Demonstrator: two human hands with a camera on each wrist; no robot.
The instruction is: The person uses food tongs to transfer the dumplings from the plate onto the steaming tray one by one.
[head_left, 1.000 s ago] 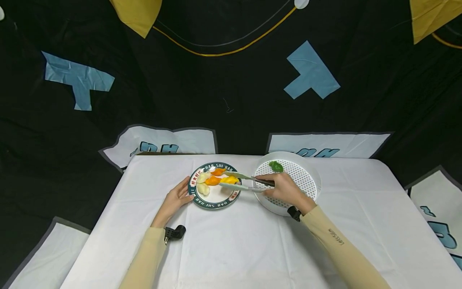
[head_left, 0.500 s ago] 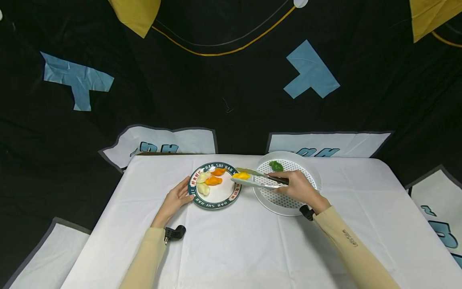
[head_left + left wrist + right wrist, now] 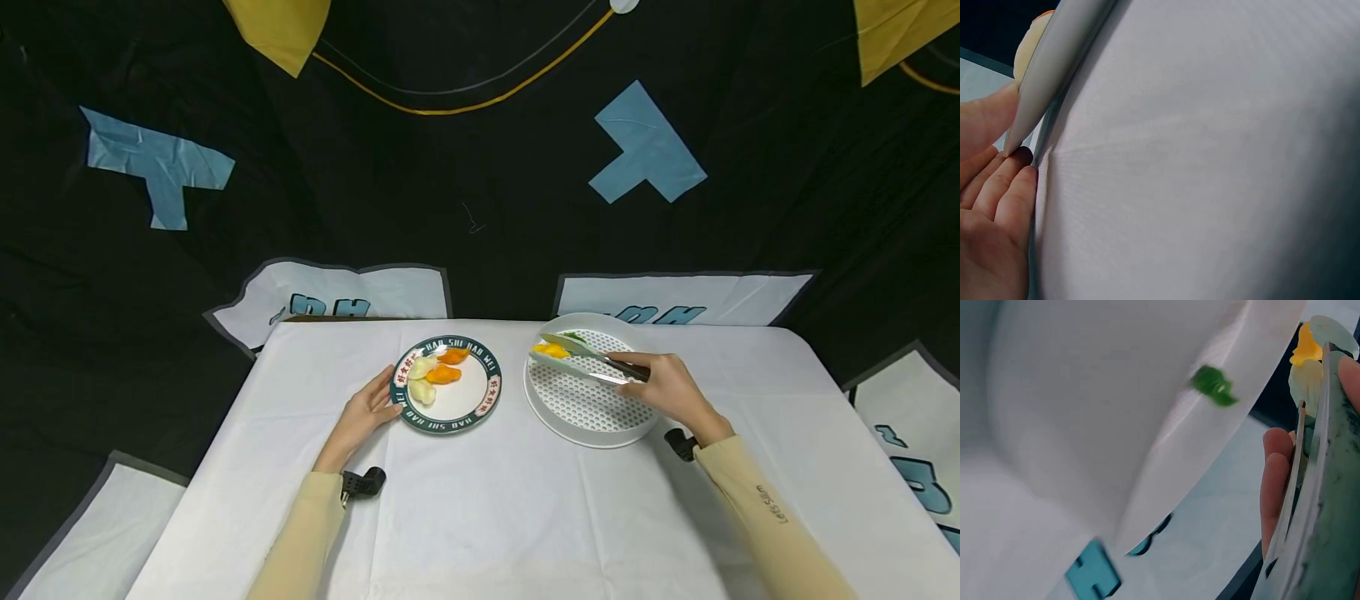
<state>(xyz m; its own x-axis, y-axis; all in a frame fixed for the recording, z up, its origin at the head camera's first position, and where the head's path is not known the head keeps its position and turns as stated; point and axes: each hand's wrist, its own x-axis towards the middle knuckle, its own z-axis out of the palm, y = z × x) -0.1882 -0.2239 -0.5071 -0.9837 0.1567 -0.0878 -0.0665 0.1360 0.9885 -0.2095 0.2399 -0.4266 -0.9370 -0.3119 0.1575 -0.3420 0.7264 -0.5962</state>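
In the head view my left hand (image 3: 366, 414) pinches the near-left rim of a round plate (image 3: 489, 388) with a green patterned border, thumb over the rim and fingers below. On the plate lie two pale dumpling-shaped pieces (image 3: 423, 392) and two orange ones (image 3: 445, 375). My right hand (image 3: 670, 386) grips tongs (image 3: 592, 373) with pale green tips and dark handles. A yellow dumpling-shaped piece (image 3: 551, 351) sits between the tips, over the left part of a white perforated steamer tray (image 3: 600, 435). A glossy green piece (image 3: 1213, 385) lies in the tray, partly hidden by the tongs in the head view.
A white cloth (image 3: 480, 508) covers the table. The steamer tray stands right of the plate, with a gap between them. Behind the table hangs a black curtain (image 3: 480, 208) with blue and yellow patches.
The tongs have picked the yellow piece off the plate and carried it right, over the steamer tray. My right hand has moved right; the left hand and plate have stayed put.
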